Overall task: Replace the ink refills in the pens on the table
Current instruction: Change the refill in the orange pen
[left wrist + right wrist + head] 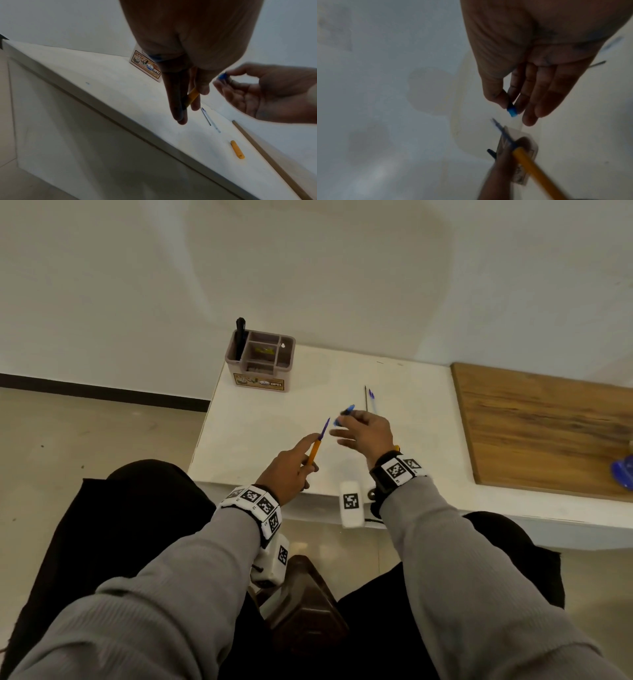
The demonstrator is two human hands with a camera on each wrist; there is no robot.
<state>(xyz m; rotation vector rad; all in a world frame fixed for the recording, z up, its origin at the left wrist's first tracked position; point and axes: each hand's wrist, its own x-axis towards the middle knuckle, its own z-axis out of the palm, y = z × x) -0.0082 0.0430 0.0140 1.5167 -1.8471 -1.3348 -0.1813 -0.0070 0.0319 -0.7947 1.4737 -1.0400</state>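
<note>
My left hand point(310, 455) grips an orange pen barrel point(313, 453) above the white table point(260, 440), index finger stretched along it. A thin blue refill point(324, 428) sticks out of the barrel's far end. My right hand point(342, 422) hovers just right of that tip and pinches a small blue pen piece point(347, 409) between thumb and forefinger, the other fingers spread. The right wrist view shows the blue piece point(512, 111) a short way from the refill tip point(503, 134). A dark refill point(366, 398) and a clear blue-tipped refill point(372, 400) lie side by side beyond.
A brown compartment organizer point(260, 361) holding a black pen point(239, 337) stands at the table's far left corner. An orange cap point(237, 151) lies on the table near the wooden board point(541, 426). A blue object point(623, 474) sits at the board's right edge.
</note>
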